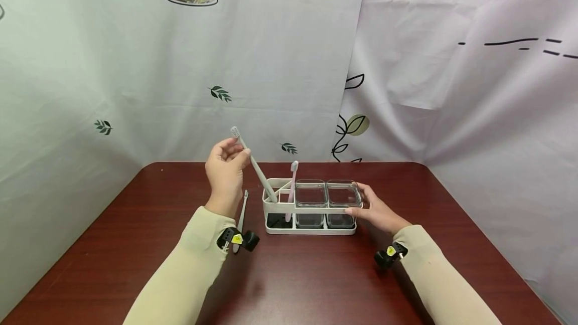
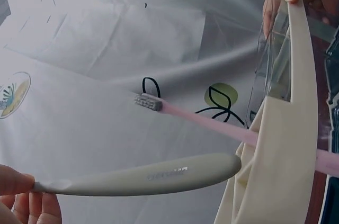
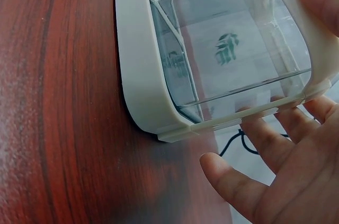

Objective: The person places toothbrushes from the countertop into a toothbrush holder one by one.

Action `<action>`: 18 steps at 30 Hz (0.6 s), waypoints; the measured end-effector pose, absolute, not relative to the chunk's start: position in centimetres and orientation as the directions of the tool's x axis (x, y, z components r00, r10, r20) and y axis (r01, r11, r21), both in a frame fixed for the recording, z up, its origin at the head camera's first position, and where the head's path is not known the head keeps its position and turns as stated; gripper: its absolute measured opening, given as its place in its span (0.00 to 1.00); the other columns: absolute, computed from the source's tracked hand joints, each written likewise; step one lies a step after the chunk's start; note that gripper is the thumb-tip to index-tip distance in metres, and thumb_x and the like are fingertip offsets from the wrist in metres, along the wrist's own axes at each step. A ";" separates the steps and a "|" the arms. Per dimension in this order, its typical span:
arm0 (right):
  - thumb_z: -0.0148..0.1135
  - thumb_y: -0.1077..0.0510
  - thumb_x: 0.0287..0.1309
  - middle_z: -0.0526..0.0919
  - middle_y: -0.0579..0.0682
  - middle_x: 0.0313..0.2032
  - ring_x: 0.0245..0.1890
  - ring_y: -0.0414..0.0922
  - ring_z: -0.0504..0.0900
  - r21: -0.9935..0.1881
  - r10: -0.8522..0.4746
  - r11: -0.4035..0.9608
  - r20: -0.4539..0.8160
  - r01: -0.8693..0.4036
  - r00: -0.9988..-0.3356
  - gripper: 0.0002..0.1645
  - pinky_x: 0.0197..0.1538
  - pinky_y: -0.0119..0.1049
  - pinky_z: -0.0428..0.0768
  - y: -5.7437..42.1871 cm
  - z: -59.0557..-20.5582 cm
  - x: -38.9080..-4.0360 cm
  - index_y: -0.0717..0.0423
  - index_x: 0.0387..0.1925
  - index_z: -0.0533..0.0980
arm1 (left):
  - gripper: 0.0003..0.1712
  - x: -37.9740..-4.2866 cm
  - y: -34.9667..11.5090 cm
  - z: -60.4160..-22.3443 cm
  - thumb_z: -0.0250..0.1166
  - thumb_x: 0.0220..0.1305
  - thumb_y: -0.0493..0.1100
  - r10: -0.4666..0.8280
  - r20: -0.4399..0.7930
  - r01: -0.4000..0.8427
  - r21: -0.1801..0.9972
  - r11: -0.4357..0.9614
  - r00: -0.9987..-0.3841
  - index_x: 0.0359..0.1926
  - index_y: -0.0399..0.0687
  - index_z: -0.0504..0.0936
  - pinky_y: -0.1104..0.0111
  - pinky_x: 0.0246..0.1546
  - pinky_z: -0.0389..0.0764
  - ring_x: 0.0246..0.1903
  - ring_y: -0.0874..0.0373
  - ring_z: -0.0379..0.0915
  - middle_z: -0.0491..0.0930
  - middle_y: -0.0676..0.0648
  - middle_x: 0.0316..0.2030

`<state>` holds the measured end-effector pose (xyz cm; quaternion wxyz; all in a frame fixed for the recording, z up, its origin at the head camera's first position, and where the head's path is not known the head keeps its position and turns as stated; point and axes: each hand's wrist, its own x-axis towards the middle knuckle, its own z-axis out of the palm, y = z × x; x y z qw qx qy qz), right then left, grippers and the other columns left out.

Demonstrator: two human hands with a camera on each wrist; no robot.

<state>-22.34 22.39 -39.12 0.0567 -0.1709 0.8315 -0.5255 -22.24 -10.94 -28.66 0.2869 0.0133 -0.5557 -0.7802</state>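
My left hand point(image 1: 227, 174) pinches a grey-green toothbrush point(image 1: 258, 168) just below its bristles, head up and slanted. The handle end point(image 2: 222, 167) is at the left section of a white toothbrush holder point(image 1: 311, 231); whether it has passed below the rim, I cannot tell. A pink toothbrush point(image 1: 292, 184) leans upright in the compartment beside it. Two clear cups, a left one point(image 1: 310, 194) and a right one point(image 1: 340, 194), sit in the holder's right half. My right hand point(image 1: 379, 212) grips the holder's right end, thumb on the front rail and fingers behind.
Another light toothbrush point(image 1: 242, 217) lies on the dark red wooden table point(image 1: 298, 280), left of the holder and partly behind the left wrist camera point(image 1: 244, 239). A printed white cloth point(image 1: 271, 64) hangs behind the table.
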 end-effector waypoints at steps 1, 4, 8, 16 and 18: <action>0.67 0.55 0.58 0.59 0.68 0.67 0.66 0.64 0.62 -0.893 -0.344 0.389 0.086 -0.226 -0.935 0.51 0.63 0.58 0.67 22.4 -39.1 -22.4 0.60 0.72 0.45 | 0.20 -22.2 -10.8 -28.7 0.63 0.54 0.21 -0.467 0.305 0.442 0.870 -0.218 -0.830 0.48 0.36 0.76 0.74 0.30 0.81 0.31 0.64 0.75 0.76 0.51 0.32; 0.67 0.55 0.58 0.59 0.68 0.67 0.66 0.64 0.62 -0.894 -0.341 0.390 0.083 -0.222 -0.936 0.51 0.63 0.58 0.67 22.4 -39.2 -22.4 0.59 0.72 0.46 | 0.20 -22.3 -10.3 -28.7 0.63 0.53 0.20 -0.475 0.327 0.468 0.857 -0.214 -0.817 0.47 0.35 0.76 0.74 0.30 0.81 0.31 0.63 0.76 0.76 0.50 0.32; 0.67 0.55 0.58 0.59 0.68 0.67 0.66 0.64 0.62 -0.893 -0.339 0.393 0.081 -0.219 -0.937 0.51 0.63 0.58 0.67 22.5 -39.2 -22.4 0.59 0.72 0.46 | 0.19 -22.3 -9.7 -28.8 0.63 0.53 0.20 -0.478 0.357 0.492 0.849 -0.192 -0.802 0.47 0.34 0.77 0.75 0.30 0.80 0.31 0.63 0.75 0.76 0.50 0.32; 0.67 0.55 0.58 0.60 0.68 0.66 0.66 0.63 0.63 -0.892 -0.338 0.394 0.081 -0.219 -0.938 0.51 0.63 0.58 0.67 22.4 -39.2 -22.4 0.59 0.72 0.46 | 0.18 -22.4 -8.4 -29.0 0.63 0.52 0.19 -0.497 0.379 0.520 0.835 -0.180 -0.781 0.45 0.32 0.77 0.76 0.32 0.80 0.31 0.63 0.75 0.77 0.48 0.32; 0.67 0.55 0.58 0.60 0.67 0.66 0.66 0.63 0.63 -0.892 -0.337 0.395 0.081 -0.219 -0.938 0.51 0.63 0.58 0.67 22.4 -39.2 -22.4 0.59 0.72 0.46 | 0.18 -22.4 -8.1 -29.0 0.63 0.51 0.19 -0.501 0.380 0.522 0.834 -0.178 -0.777 0.45 0.31 0.78 0.77 0.31 0.79 0.31 0.63 0.74 0.77 0.48 0.32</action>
